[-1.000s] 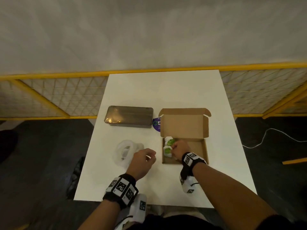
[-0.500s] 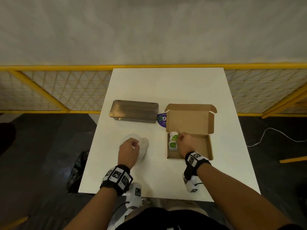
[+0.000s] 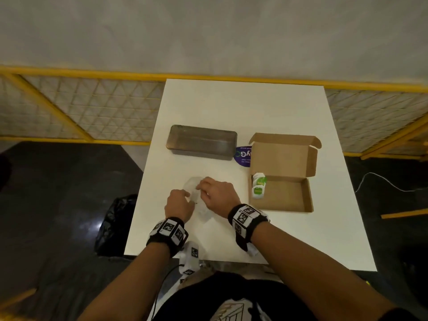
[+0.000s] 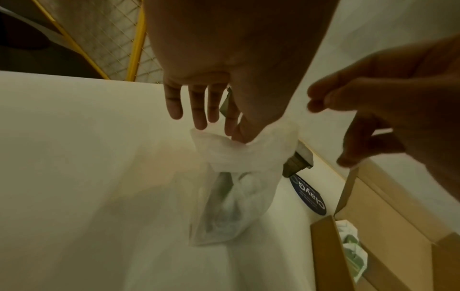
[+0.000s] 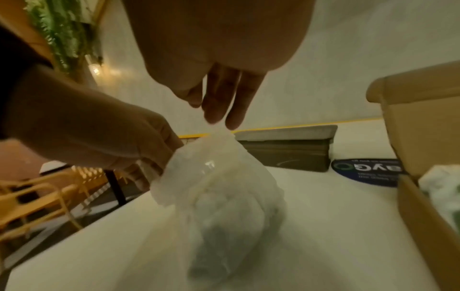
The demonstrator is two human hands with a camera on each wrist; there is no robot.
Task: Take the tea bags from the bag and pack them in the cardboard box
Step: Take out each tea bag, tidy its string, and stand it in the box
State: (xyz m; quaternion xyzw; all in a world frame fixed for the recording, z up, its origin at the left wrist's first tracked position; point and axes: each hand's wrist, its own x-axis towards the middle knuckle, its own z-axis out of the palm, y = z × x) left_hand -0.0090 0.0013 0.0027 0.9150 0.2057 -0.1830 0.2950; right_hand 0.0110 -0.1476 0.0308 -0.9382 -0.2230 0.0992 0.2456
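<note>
Head view: mid-refill, both hands at the plastic bag, two tea bags already in the cardboard box.
My left hand pinches the bag's rim; my right hand hangs loose-fingered at the mouth, holding nothing yet. Remaining tea bags look bunched at the bag's bottom. Next, I reckon: spread the mouth, reach in, pinch one, carry it beside the packed pair.

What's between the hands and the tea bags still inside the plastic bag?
Only the plastic bag itself. The left hand pinches its rim and the right hand sits at its gathered mouth. The remaining tea bags lie behind the film, so the mouth must be opened.
</note>
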